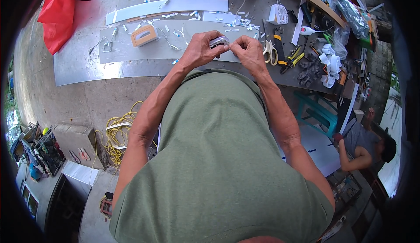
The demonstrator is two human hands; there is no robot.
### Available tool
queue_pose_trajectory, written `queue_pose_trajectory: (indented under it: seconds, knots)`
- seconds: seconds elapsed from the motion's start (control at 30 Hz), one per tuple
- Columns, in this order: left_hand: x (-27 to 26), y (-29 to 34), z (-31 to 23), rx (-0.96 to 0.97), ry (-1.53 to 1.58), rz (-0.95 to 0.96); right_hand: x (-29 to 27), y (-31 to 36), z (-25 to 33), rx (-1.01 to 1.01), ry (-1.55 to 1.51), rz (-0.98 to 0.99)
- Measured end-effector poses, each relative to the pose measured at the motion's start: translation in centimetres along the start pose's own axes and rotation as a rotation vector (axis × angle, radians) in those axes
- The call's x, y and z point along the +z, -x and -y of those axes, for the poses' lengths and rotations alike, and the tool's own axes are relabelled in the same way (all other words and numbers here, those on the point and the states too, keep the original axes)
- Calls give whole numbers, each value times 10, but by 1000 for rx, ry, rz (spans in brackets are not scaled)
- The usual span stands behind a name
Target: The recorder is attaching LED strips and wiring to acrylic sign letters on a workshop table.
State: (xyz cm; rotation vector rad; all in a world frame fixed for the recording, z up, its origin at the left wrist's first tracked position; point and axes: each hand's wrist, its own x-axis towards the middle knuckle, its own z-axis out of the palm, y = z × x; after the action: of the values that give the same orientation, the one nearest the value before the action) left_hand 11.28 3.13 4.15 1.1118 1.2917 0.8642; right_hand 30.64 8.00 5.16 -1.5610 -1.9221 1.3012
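Here my left hand (199, 50) and right hand (249, 53) are close together over the near edge of the surface (87, 72), both pinching one small roll (219, 41) of clear tape. My left fingers are closed round the roll from its left side; my right fingertips (234, 46) are nipped on its right end, so the roll sits between the two hands, just above a long grey sheet (131, 53). On that sheet, well to the left of my hands, lies an orange and white holder (145, 35), with thin white wires (168, 39) and small white scraps (192, 15) scattered about it. A long white strip (175, 5) lies beyond the sheet. Just right of my right hand lie scissors (270, 50), and next to them yellow-handled pliers (292, 59). Farther right sits a heap of white tape loops (330, 64). A red bag (57, 18) lies at the far left corner. On the floor to my left is a coil of yellow cord (118, 133). Low on the right another person (365, 144) is crouched over a white board (317, 147)
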Motion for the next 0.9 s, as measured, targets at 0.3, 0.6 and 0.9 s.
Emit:
queue_pose_trajectory:
  seconds: [0.3,0.6,0.9]
  knots:
    - [-2,-1,9,-15,103,10,-14,3,16,391,-511,209]
    - [-9,1,9,-114,291,114,-23,8,16,-270,-75,122]
    - [-9,2,9,-201,275,132,-32,4,15,-675,306,250]
